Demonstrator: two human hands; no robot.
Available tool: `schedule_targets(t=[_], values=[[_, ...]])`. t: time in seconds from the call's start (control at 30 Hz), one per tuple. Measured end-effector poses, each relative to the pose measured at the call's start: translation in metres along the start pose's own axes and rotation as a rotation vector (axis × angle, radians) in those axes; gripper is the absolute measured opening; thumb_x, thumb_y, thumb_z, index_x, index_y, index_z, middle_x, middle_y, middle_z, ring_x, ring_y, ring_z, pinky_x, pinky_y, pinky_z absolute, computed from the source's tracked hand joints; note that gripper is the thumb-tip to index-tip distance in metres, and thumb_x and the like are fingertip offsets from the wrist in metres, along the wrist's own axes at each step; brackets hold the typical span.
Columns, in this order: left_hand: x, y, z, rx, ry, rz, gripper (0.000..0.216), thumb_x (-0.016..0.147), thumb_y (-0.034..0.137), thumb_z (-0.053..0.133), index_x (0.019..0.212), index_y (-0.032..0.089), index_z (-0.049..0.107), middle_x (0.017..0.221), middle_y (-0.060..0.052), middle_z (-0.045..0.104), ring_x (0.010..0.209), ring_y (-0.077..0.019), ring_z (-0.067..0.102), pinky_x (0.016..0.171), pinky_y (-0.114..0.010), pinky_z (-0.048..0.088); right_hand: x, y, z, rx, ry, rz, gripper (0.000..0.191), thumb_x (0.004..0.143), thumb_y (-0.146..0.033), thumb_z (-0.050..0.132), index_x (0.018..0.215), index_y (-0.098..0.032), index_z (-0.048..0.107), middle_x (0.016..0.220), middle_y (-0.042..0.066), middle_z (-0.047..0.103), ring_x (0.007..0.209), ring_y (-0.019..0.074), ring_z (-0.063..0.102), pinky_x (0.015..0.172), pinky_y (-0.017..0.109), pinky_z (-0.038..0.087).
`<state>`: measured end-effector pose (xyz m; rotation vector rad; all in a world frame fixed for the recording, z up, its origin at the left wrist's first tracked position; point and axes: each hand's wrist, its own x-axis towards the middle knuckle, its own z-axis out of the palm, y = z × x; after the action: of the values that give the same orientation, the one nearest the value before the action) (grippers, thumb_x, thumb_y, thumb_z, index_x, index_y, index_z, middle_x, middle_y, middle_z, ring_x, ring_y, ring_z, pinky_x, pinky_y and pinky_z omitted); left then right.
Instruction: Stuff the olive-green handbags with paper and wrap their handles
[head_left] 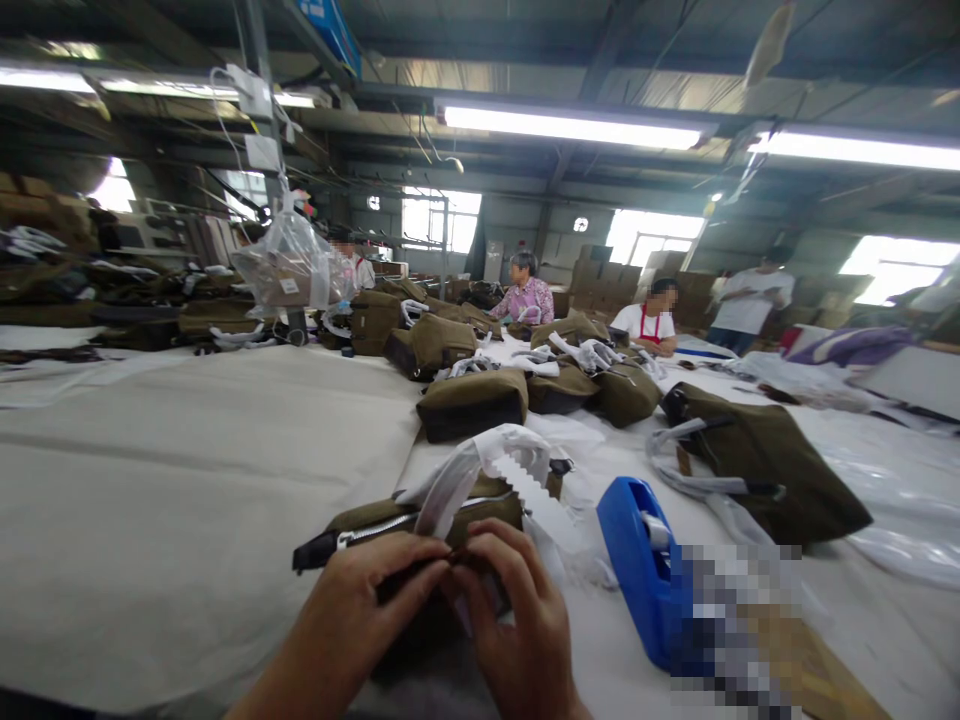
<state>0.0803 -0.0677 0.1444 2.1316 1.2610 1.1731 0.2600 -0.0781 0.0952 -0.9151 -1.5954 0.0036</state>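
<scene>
An olive-green handbag [360,518] with dark trim lies in front of me, its silver zipper facing up. White wrapping covers its looped handle [457,475]. My left hand [367,590] is closed, thumb and index finger pinching at the near base of the handle. Right beside it, my right hand [514,600] is closed too, its fingertips meeting the left ones at the same spot. A small dark part shows between the fingertips, mostly hidden by them. A strip of white zigzag-edged wrapping [536,495] hangs off the handle's right side.
A blue tape dispenser [645,570] stands to the right of the bag. Another olive bag [772,460] lies beyond it. Several more bags [472,400] are piled ahead on the white-covered table [187,480]. A clear plastic bag [289,265] hangs at a post; people work farther back.
</scene>
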Motion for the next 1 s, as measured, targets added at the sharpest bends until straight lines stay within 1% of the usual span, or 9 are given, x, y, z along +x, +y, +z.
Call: schedule_targets(t=[0.1, 0.17, 0.3, 0.37, 0.53, 0.67, 0.77, 0.9, 1.0], values=[[-0.001, 0.0, 0.0, 0.008, -0.014, -0.013, 0.015, 0.085, 0.03, 0.069, 0.091, 0.029, 0.082, 0.089, 0.004, 0.081, 0.081, -0.0148, 0.077, 0.08, -0.015, 0.057, 0.009, -0.001, -0.005, -0.142, -0.029, -0.146, 0.009, 0.097, -0.02, 0.062, 0.1, -0.022, 0.071, 0.1, 0.008, 0.073, 0.085, 0.0169, 0.071, 0.076, 0.025, 0.057], [-0.001, 0.0, -0.001, 0.006, -0.026, -0.016, 0.015, 0.086, 0.03, 0.068, 0.093, 0.029, 0.082, 0.09, 0.005, 0.081, 0.081, -0.0145, 0.077, 0.08, -0.015, 0.057, 0.016, -0.003, -0.009, -0.136, -0.064, -0.187, 0.012, 0.098, -0.019, 0.06, 0.1, -0.021, 0.072, 0.094, 0.008, 0.072, 0.083, 0.0169, 0.07, 0.074, 0.026, 0.056], [-0.001, 0.001, -0.001, -0.012, -0.047, -0.018, 0.014, 0.087, 0.028, 0.068, 0.092, 0.03, 0.081, 0.09, 0.006, 0.081, 0.082, -0.0128, 0.076, 0.081, -0.013, 0.055, 0.026, -0.007, -0.012, -0.119, -0.074, -0.254, 0.011, 0.098, -0.017, 0.059, 0.099, -0.02, 0.069, 0.093, 0.006, 0.074, 0.087, 0.0182, 0.07, 0.08, 0.028, 0.054], [-0.001, 0.001, -0.001, -0.034, -0.047, -0.023, 0.013, 0.087, 0.028, 0.069, 0.092, 0.03, 0.081, 0.09, 0.007, 0.08, 0.082, -0.0121, 0.076, 0.08, -0.012, 0.054, 0.025, -0.008, -0.011, -0.067, -0.085, -0.201, 0.01, 0.098, -0.016, 0.059, 0.096, -0.021, 0.067, 0.095, 0.004, 0.074, 0.086, 0.0165, 0.07, 0.081, 0.026, 0.053], [0.0, 0.0, 0.0, -0.081, -0.014, -0.001, 0.016, 0.093, 0.029, 0.065, 0.097, 0.031, 0.08, 0.095, 0.005, 0.08, 0.089, -0.0125, 0.075, 0.081, -0.013, 0.054, 0.018, -0.006, -0.005, 0.125, -0.051, 0.112, 0.011, 0.097, -0.014, 0.056, 0.094, -0.023, 0.061, 0.101, 0.002, 0.072, 0.093, 0.0135, 0.07, 0.079, 0.02, 0.053], [-0.001, 0.002, -0.001, -0.092, 0.059, 0.057, 0.018, 0.093, 0.025, 0.065, 0.098, 0.032, 0.08, 0.093, 0.005, 0.077, 0.089, -0.0112, 0.074, 0.079, -0.013, 0.054, 0.017, 0.001, -0.003, 0.033, -0.114, 0.116, 0.015, 0.096, -0.011, 0.052, 0.095, -0.024, 0.06, 0.114, 0.003, 0.072, 0.105, 0.0171, 0.067, 0.088, 0.025, 0.052], [-0.001, 0.004, -0.001, -0.061, 0.131, 0.088, 0.016, 0.091, 0.021, 0.067, 0.095, 0.032, 0.077, 0.091, 0.007, 0.075, 0.088, -0.0089, 0.072, 0.081, -0.011, 0.052, 0.02, 0.006, -0.003, -0.009, -0.178, 0.109, 0.017, 0.096, -0.011, 0.052, 0.094, -0.024, 0.062, 0.116, 0.004, 0.072, 0.106, 0.0196, 0.067, 0.091, 0.03, 0.051], [0.0, 0.003, 0.002, -0.035, 0.135, 0.134, 0.015, 0.09, 0.018, 0.069, 0.093, 0.031, 0.075, 0.088, 0.008, 0.074, 0.084, -0.0078, 0.071, 0.079, -0.011, 0.051, 0.023, 0.006, -0.003, 0.117, -0.134, 0.163, 0.016, 0.096, -0.013, 0.053, 0.098, -0.025, 0.063, 0.104, 0.0, 0.074, 0.099, 0.0151, 0.07, 0.085, 0.023, 0.053], [-0.001, 0.003, 0.005, -0.016, 0.127, 0.133, 0.015, 0.091, 0.017, 0.068, 0.092, 0.03, 0.074, 0.086, 0.008, 0.073, 0.081, -0.0074, 0.07, 0.076, -0.012, 0.051, 0.023, 0.003, -0.002, 0.22, -0.128, 0.228, 0.015, 0.094, -0.014, 0.056, 0.094, -0.026, 0.065, 0.089, -0.005, 0.074, 0.083, 0.0108, 0.07, 0.076, 0.017, 0.053]])
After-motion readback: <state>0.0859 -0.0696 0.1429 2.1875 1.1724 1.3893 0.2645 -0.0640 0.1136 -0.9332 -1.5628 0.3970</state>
